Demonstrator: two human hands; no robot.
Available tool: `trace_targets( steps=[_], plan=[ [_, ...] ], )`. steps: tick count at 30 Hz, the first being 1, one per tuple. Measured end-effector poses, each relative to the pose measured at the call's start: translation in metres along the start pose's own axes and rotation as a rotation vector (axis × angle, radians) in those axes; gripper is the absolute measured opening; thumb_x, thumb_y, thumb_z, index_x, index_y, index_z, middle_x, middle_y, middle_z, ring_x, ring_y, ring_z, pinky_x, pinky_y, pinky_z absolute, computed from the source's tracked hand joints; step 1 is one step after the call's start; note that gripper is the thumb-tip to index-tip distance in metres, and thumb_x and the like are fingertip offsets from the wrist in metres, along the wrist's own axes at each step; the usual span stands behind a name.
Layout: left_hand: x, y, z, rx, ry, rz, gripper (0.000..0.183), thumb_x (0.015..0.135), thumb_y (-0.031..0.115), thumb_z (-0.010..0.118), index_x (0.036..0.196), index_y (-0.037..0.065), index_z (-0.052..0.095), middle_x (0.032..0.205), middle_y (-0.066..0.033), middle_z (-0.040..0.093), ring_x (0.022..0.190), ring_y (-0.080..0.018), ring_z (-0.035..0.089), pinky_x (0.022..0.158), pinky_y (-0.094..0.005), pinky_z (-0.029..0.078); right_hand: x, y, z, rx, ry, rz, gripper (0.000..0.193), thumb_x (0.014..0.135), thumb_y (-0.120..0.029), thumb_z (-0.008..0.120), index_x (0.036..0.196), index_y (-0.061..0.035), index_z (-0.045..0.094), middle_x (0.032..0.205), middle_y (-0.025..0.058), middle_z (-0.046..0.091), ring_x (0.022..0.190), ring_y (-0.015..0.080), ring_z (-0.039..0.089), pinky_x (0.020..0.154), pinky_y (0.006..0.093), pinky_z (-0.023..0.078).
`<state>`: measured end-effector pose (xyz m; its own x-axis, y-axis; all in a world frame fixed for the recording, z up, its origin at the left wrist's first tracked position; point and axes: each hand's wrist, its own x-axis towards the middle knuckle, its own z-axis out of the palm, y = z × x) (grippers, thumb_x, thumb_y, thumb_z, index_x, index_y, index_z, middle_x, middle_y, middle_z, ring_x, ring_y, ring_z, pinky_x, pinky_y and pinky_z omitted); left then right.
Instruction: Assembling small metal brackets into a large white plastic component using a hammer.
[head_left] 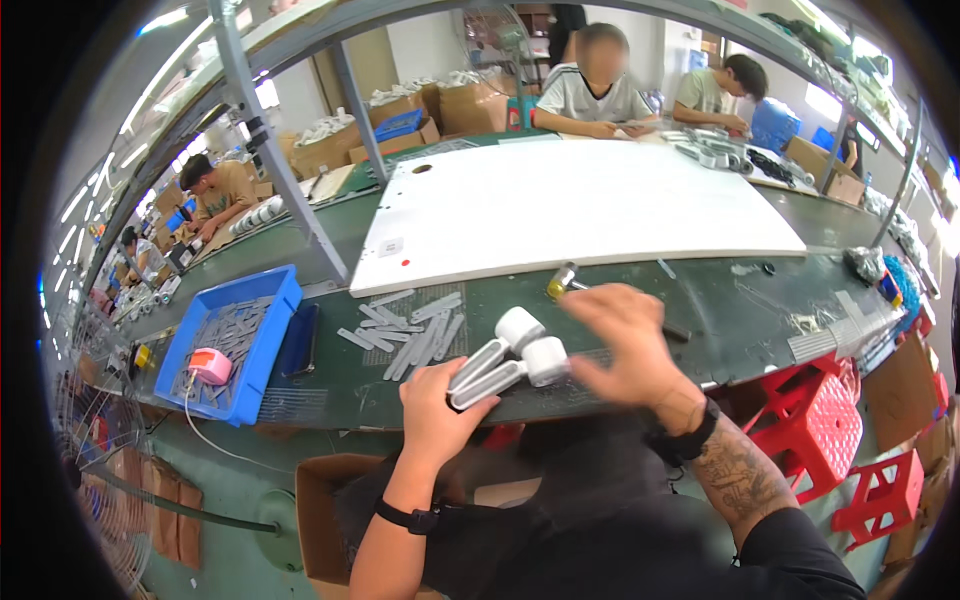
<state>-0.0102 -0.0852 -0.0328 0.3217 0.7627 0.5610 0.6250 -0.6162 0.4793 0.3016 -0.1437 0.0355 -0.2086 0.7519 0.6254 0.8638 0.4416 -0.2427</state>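
Observation:
My left hand (440,412) is closed round the slotted grey handles of two matching parts (487,372), held side by side above the near edge of the green bench. Each part ends in a thick white cylindrical head; the heads (533,345) point away from me to the right. Just right of them, my right hand (625,345) is raised with its fingers apart and nothing visible in it. Beyond that hand lies a small hammer (562,281) with a yellowish face, its handle partly covered by the hand. Several flat grey strips (415,328) are spread left of the heads.
A blue tray (292,292) of grey strips, with a pink-and-white device (210,366) in it, stands at left. Across the bench lies a large white board (600,205). Metal posts (280,165) rise behind. Red stools (822,425) are at right, a cardboard box (325,520) below. Co-workers sit beyond.

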Motion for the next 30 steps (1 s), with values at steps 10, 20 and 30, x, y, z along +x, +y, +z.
trace_targets(
  steps=[10,20,30],
  plan=[
    [-0.011,-0.080,-0.043,0.172,0.235,-0.054,0.074,0.091,0.035,0.086,0.152,0.003,0.057,0.126,-0.0133,0.073,0.116,-0.0360,0.067,0.106,-0.0488,0.047,0.090,-0.031,0.099,-0.089,-0.731,-0.451,0.062,0.079,-0.034,0.092,0.133,-0.0181,0.067,0.108,0.0037,0.073,0.112,0.0268,0.072,0.104,0.0466,0.044],
    [-0.026,-0.103,-0.040,0.237,0.253,-0.236,0.052,0.094,0.028,0.083,0.138,0.007,0.067,0.107,-0.0060,0.070,0.107,-0.0324,0.066,0.101,-0.0488,0.047,0.194,0.066,0.066,-0.363,-0.524,-0.451,0.063,0.078,-0.034,0.095,0.136,-0.0265,0.070,0.120,0.0024,0.076,0.125,0.0267,0.070,0.113,0.0528,0.041],
    [-0.028,-0.101,-0.034,0.283,0.338,-0.144,0.047,0.093,0.024,0.083,0.134,0.008,0.068,0.109,-0.0069,0.071,0.108,-0.0328,0.066,0.099,-0.0485,0.048,0.196,0.208,-0.002,-0.683,-0.203,0.285,0.065,0.101,-0.021,0.071,0.164,-0.0213,0.053,0.150,0.0173,0.065,0.144,0.0322,0.061,0.121,0.0527,0.043]
  ],
)
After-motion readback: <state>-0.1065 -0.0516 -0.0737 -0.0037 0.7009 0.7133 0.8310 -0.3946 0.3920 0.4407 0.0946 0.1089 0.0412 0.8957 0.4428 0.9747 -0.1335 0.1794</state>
